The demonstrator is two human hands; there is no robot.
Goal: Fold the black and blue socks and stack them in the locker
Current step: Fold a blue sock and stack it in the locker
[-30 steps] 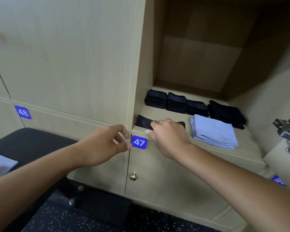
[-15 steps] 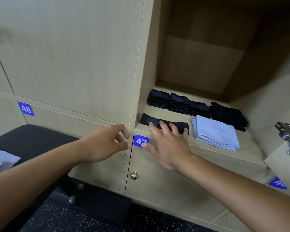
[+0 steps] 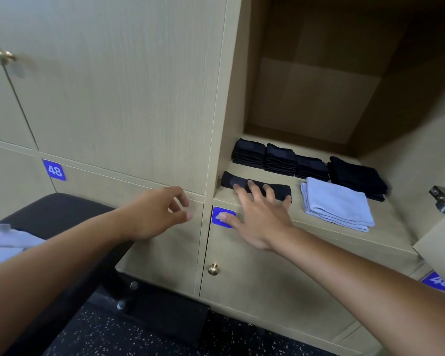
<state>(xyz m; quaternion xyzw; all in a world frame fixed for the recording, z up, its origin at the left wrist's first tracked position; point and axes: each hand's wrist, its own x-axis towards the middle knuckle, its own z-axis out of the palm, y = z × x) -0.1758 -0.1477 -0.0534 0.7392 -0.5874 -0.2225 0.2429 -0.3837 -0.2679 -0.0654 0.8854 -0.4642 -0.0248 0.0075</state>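
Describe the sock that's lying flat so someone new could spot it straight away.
Look in the open locker compartment above the blue number plate. At its front left edge, under the right hand's fingertips, lies a long black sock. Unlike the folded black stacks behind and the folded blue one beside it, it lies stretched out flat.

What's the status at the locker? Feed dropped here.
Right hand open, fingers flat on unfolded black sock at shelf front. Left hand empty, loosely curled, outside locker. Folded blue stack beside; nothing blocking.

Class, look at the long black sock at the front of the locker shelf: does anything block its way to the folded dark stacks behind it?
Nothing visible does. Bare shelf separates the black sock from the stacks.
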